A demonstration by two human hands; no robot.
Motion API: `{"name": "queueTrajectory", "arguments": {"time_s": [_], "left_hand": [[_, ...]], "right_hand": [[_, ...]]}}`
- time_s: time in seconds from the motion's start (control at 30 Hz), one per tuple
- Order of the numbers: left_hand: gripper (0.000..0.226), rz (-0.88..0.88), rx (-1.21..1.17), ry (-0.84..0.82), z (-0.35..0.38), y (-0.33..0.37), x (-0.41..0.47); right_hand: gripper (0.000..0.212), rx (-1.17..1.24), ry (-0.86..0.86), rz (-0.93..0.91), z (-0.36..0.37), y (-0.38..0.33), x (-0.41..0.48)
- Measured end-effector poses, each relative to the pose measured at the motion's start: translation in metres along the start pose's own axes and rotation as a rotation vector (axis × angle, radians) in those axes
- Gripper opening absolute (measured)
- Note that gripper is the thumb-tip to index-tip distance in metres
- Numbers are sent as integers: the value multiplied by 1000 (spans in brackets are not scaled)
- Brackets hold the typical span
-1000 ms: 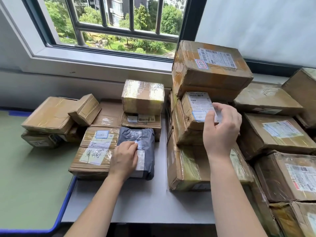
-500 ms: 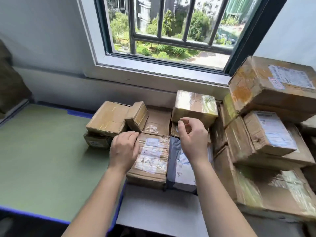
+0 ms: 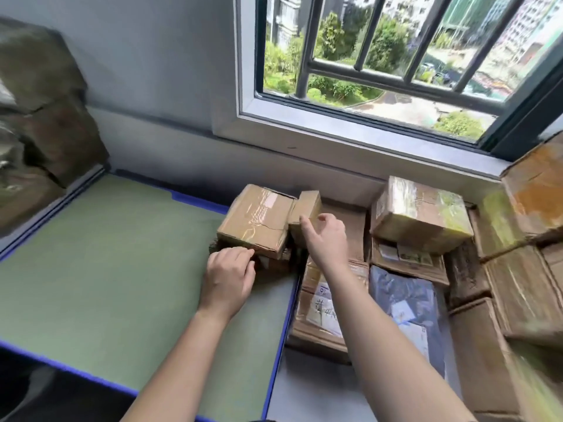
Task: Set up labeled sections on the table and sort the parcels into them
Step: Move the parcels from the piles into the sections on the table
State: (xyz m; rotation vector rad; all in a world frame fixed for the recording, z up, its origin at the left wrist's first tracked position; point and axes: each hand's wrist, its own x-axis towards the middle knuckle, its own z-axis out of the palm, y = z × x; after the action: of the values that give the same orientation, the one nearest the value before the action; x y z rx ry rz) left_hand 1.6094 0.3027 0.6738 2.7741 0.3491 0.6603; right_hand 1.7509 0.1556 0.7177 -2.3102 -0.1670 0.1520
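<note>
The small box (image 3: 304,213) stands on end against the right side of the taped box (image 3: 256,220). The right hand (image 3: 327,239) pinches it at its near right corner, thumb on the front face and fingers curled round the side. Just left of that grip, the left hand (image 3: 228,277) has its fingers bent against the near lower edge of the taped box, where it sits on a darker box (image 3: 274,261). Whether the left hand truly holds anything I cannot tell.

Under the right forearm lies a flat labelled carton (image 3: 320,306), and beside it to the right is a grey mailer bag (image 3: 402,300). Beyond the right hand and to its right, a shiny tape-wrapped parcel (image 3: 420,214) sits on a flatter box. More cartons (image 3: 518,293) crowd the far right. The green mat (image 3: 106,269) stretches left of the left hand, and the grey table (image 3: 304,394) shows nearer.
</note>
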Motion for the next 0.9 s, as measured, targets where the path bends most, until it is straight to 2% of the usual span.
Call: {"name": "queueTrajectory", "arguments": {"time_s": [0.1, 0.27, 0.43, 0.6, 0.63, 0.7, 0.8, 0.9], "left_hand": [[35, -4, -16, -13, 3, -8, -3], [34, -4, -8, -90, 12, -19, -11], [34, -21, 43, -164, 30, -29, -26], [35, -67, 23, -262, 41, -31, -37], [35, -69, 15, -270, 42, -31, -38], [35, -65, 8, -283, 44, -30, -39], [36, -52, 9, -281, 46, -28, -40], [36, -37, 13, -274, 50, -27, -40]], "right_hand": [[68, 32, -21, 95, 10, -3, 4], [60, 40, -31, 122, 19, 0, 7], [61, 70, -37, 143, 22, 1, 9], [46, 220, 35, 181, 15, -1, 7], [41, 311, 61, 178, 11, -3, 3], [32, 642, 59, 229, 3, -6, -6], [42, 1145, -86, 371, -7, 1, -19], [48, 1448, -219, 420, -13, 12, -32]]}}
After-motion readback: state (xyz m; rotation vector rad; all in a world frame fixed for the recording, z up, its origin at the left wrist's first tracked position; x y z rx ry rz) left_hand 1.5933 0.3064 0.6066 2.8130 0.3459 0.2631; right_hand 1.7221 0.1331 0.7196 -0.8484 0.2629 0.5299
